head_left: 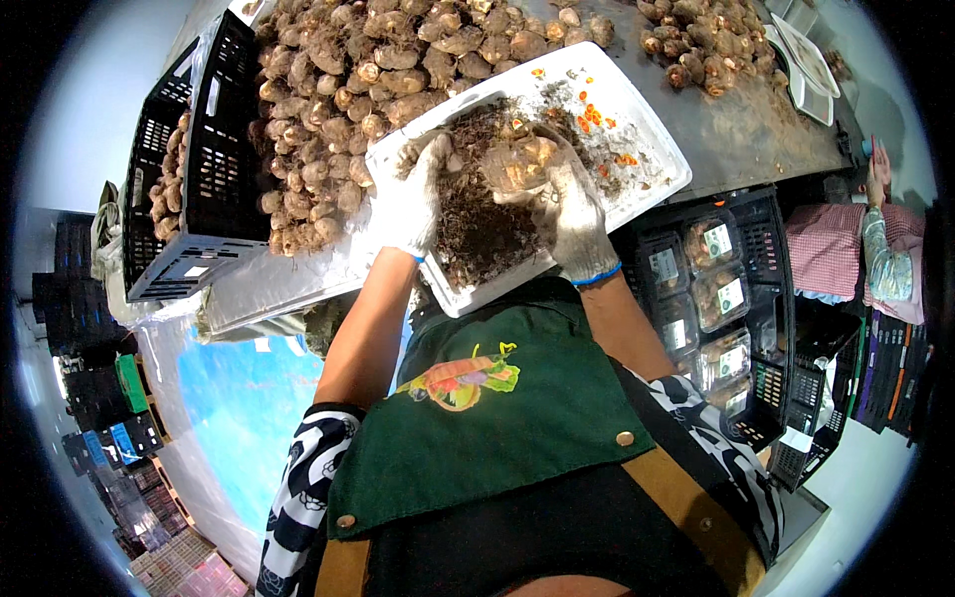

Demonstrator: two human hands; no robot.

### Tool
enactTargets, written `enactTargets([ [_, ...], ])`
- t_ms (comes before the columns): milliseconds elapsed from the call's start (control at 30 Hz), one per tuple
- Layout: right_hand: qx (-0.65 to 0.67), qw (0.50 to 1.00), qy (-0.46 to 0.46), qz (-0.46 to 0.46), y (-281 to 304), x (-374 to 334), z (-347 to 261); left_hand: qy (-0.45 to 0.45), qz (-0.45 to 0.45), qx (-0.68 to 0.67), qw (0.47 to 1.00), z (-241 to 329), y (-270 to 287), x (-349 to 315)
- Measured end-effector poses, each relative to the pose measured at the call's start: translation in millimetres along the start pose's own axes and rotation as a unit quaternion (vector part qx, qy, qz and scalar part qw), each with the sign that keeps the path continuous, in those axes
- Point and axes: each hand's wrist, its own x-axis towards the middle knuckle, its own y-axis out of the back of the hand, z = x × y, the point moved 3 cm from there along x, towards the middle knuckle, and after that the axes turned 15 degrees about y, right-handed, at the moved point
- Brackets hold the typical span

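White knit gloves cover both hands over a white tray (pixel 652 164) of dark soil and root hairs, with orange bits scattered at its far right. My right hand (pixel 575 204) is closed on a clear plastic container (pixel 519 164) with brownish pieces showing through it. Beside it, my left hand (pixel 416 189) has its fingers curled in; the fingertips are soil-stained, and what they hold, if anything, is hard to make out. A large heap of taro corms (pixel 333 109) lies just beyond and left of the tray.
A black crate (pixel 224 149) with some corms stands at the left. Another taro heap (pixel 706 45) and a white scale (pixel 808 75) are at the far right. Right of me, a black crate (pixel 771 239) holds labelled clear packs (pixel 721 298). Another person (pixel 856 249) is at the right edge.
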Motion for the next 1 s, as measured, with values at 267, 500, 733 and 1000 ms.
enactTargets([
  [267,-0.083,0.993,0.039,-0.068,-3.1,2.0,3.1,-0.060,-0.184,0.054,0.980,32.2,-33.8,-38.8],
  [500,-0.165,0.981,0.078,-0.062,2.1,3.0,5.6,-0.047,0.014,0.066,0.997,4.7,-2.6,-1.6],
  [733,-0.267,0.955,0.096,-0.086,5.5,2.3,10.2,-0.067,-0.132,0.090,0.985,25.6,-27.4,-26.3],
  [1000,-0.196,0.950,0.195,-0.144,11.5,9.5,3.9,0.046,-0.111,-0.122,0.985,-7.1,-3.7,1.1],
])
